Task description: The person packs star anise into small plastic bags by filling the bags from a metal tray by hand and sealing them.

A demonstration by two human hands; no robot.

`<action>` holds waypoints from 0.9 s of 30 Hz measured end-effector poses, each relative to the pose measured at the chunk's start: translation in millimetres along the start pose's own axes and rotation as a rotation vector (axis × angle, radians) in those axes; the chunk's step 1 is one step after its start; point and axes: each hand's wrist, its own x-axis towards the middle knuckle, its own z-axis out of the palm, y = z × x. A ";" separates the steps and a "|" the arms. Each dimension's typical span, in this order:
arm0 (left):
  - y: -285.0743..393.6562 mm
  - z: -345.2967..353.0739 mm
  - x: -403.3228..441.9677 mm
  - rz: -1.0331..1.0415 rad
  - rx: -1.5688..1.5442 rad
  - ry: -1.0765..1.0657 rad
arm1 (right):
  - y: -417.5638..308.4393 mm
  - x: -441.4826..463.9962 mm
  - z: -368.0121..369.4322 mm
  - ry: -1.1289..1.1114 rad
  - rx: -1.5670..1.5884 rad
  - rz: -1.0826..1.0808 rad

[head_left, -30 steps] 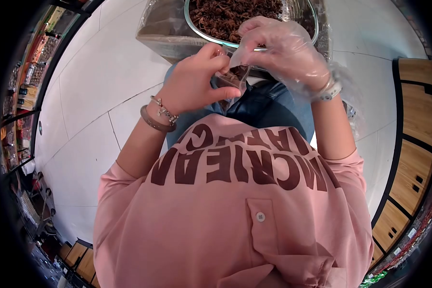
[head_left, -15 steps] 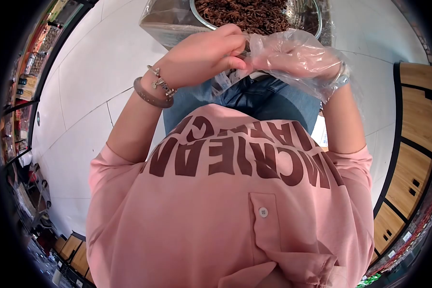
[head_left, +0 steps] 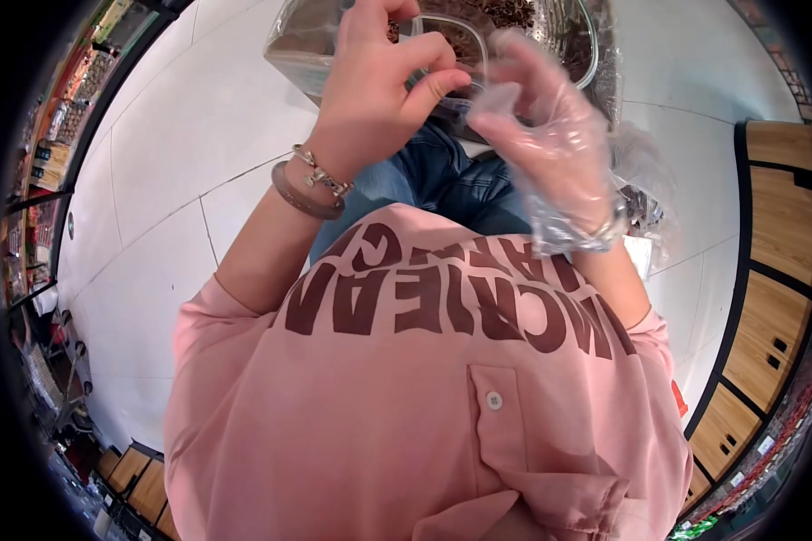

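My left hand is bare, with bracelets at the wrist, and pinches the edge of a clear plastic bag between thumb and forefinger. Brown star anise shows through the clear plastic. Beside it, on the right, my right hand wears a loose transparent glove. Its fingers are curved and apart, somewhat blurred, with nothing visible between them. Behind both hands is a metal bowl, its rim partly hidden, with more star anise in it.
The bowl rests on a plastic-wrapped cardboard box in front of my knees. Crumpled clear plastic lies on the tiled floor to the right. Stocked shelves stand at left, wooden cabinets at right.
My hands, together half a second ago, are now apart. The left has risen with the bag opened out towards the bowl; the gloved right has drawn back, its fingers spread.
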 end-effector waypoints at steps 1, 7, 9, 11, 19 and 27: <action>6.9 0.3 0.8 0.012 0.039 0.031 | 7.9 -1.3 6.1 0.112 -0.216 -0.106; 19.6 -2.9 5.2 0.037 0.079 -0.009 | 6.6 3.6 0.8 0.085 -0.397 -0.145; 22.2 -8.2 7.8 -0.076 0.037 -0.160 | 6.1 4.8 -2.6 0.015 -0.402 -0.128; 18.1 -8.4 7.6 -0.098 -0.040 -0.280 | 8.5 6.7 -4.9 -0.023 -0.480 -0.165; 17.9 -7.2 16.8 -0.267 -0.271 -0.469 | 0.5 4.0 -7.2 -0.073 -0.606 -0.219; 37.9 -8.6 22.5 -0.391 -0.363 -0.529 | -4.7 5.1 -18.1 -0.144 -0.292 -0.192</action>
